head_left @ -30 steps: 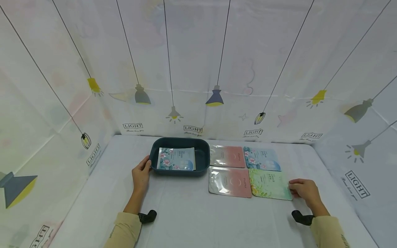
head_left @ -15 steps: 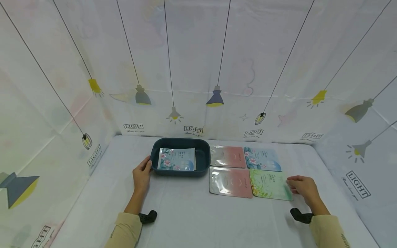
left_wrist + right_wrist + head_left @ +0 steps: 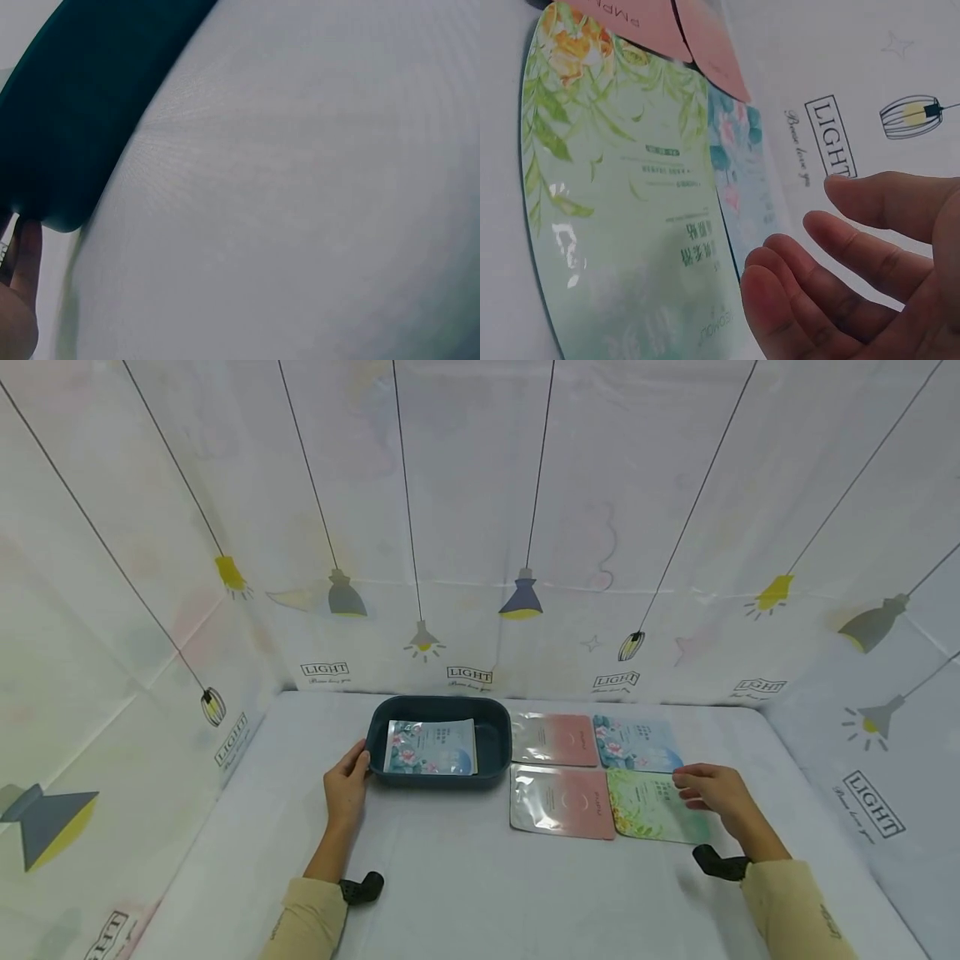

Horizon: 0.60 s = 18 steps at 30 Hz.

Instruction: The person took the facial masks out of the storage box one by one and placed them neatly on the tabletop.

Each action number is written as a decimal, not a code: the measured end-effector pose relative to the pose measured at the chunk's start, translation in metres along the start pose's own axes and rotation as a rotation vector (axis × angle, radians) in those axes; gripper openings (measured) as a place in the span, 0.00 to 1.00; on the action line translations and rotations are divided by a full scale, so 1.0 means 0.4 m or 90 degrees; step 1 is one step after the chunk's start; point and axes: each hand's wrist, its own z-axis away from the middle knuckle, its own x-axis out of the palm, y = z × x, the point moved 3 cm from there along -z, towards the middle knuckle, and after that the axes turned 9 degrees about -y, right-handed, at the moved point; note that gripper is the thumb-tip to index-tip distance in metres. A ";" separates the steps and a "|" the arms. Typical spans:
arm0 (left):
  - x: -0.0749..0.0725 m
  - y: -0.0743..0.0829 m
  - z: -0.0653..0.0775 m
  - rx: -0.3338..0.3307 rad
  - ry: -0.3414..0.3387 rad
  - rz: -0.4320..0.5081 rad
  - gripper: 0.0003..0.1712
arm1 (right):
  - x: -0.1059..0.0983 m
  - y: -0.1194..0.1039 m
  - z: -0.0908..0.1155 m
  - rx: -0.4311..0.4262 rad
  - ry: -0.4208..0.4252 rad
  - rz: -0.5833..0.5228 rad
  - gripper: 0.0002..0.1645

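The left hand touches the left end of a dark teal tray, its fingertips against the outer wall. In the left wrist view, fairly straight fingers meet the corner of the tray. Inside the tray lies a blue floral face mask packet, with another edge showing beneath it. Over the upper right part of a green face mask packet hovers the right hand. The right wrist view shows its fingers loosely bent, apart from the green packet and holding nothing.
Two pink and silver mask packets lie flat right of the tray, one behind the other. Behind the green packet is a blue floral packet. A white cloth covers the table, and a lamp-print curtain hangs behind.
The right hand has moved from the green packet's right edge up and leftward over its upper right part. The left hand stays at the tray; the packets have not visibly moved.
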 end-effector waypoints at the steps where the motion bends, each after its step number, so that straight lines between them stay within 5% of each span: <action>1: 0.000 0.001 0.000 0.002 -0.001 -0.001 0.23 | 0.003 -0.007 -0.001 -0.002 -0.006 0.001 0.32; 18: 0.003 0.005 0.005 0.017 0.003 -0.004 0.24 | 0.062 -0.135 -0.010 -0.085 -0.072 -0.005 0.37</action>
